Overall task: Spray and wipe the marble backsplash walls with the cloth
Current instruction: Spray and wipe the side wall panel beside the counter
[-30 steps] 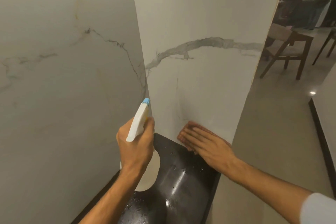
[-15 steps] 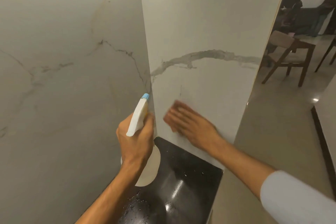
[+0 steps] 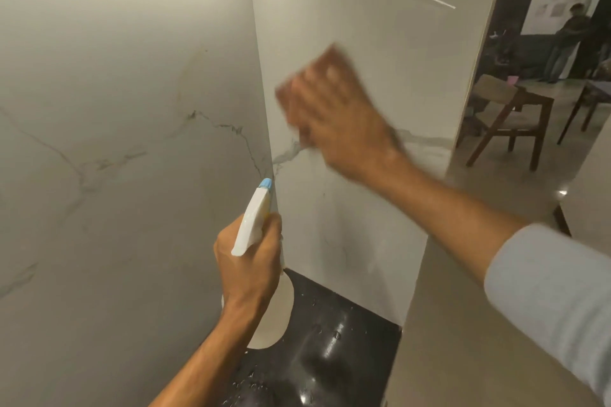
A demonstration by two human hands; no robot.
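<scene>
Two white marble backsplash walls with grey veins meet in a corner: the left wall [image 3: 115,142] and the right wall [image 3: 380,201]. My right hand [image 3: 344,119], blurred by motion, presses a reddish-brown cloth [image 3: 330,58] flat against the right wall at about its mid-height, over the grey vein. My left hand [image 3: 248,261] grips a white spray bottle [image 3: 253,225] with a blue nozzle, held upright near the corner and pointing up along it. The bottle's lower body shows pale below my fist.
A wet black countertop [image 3: 330,340] with water drops lies below the corner. The right wall ends at an edge [image 3: 463,109]; beyond it are a beige floor, wooden chairs [image 3: 512,122] and a person standing far off [image 3: 568,40].
My right hand has swept the cloth up the right wall, from near the countertop to above the grey vein. The left hand with the bottle has stayed near the corner.
</scene>
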